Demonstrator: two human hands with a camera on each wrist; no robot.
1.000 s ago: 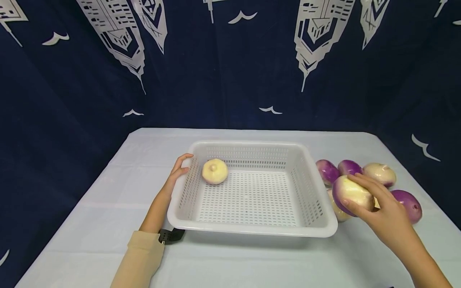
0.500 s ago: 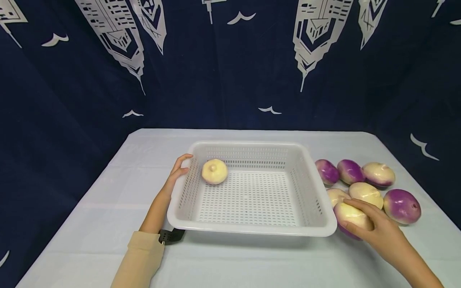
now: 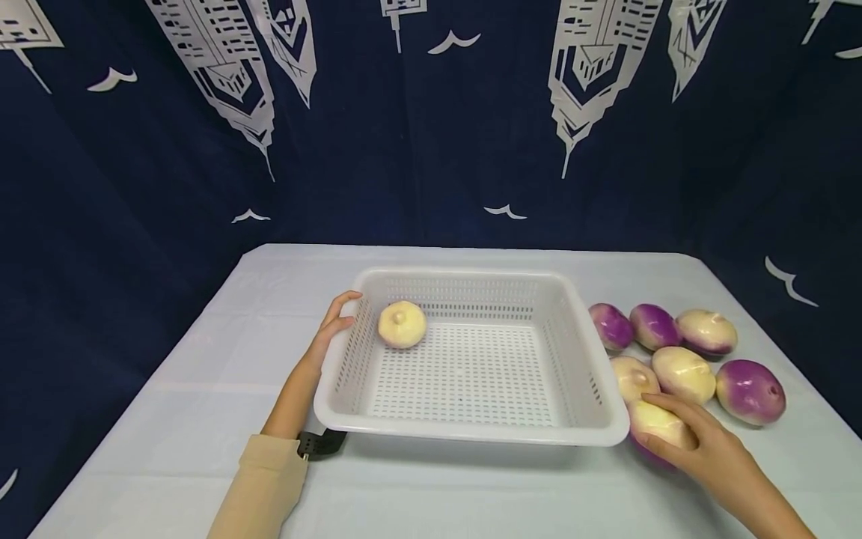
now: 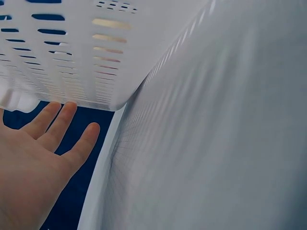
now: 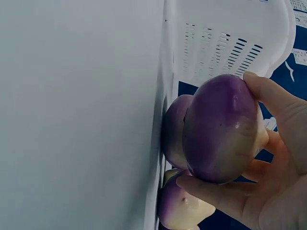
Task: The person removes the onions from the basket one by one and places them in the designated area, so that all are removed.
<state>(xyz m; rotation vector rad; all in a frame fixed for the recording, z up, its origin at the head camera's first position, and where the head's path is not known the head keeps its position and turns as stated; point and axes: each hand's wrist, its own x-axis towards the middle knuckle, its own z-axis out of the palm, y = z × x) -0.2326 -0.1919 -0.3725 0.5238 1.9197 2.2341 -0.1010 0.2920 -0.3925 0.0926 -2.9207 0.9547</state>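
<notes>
Beside the right front corner of a white plastic basket [image 3: 471,430], my right hand [image 3: 714,453] grips a purple-and-white turnip [image 3: 661,425]. The right wrist view shows thumb and fingers spread round this turnip [image 5: 223,129], which overlaps another turnip [image 5: 175,132] behind it. My left hand [image 3: 331,327] touches the basket's left rim. From the left wrist, the fingers of that hand [image 4: 33,167] appear straight, their tips at the basket's outer side [image 4: 103,86]. One turnip [image 3: 402,325] sits inside the basket, near its left wall.
Several more turnips [image 3: 750,391] lie grouped on the white-covered table [image 3: 465,494], right of the basket. A dark blue patterned curtain [image 3: 417,135] hangs behind the table. There is a black strap [image 3: 322,443] at my left wrist.
My right hand has brought its turnip down and nearer to me, from over the group to the basket's front right corner. The left hand stays at the rim.
</notes>
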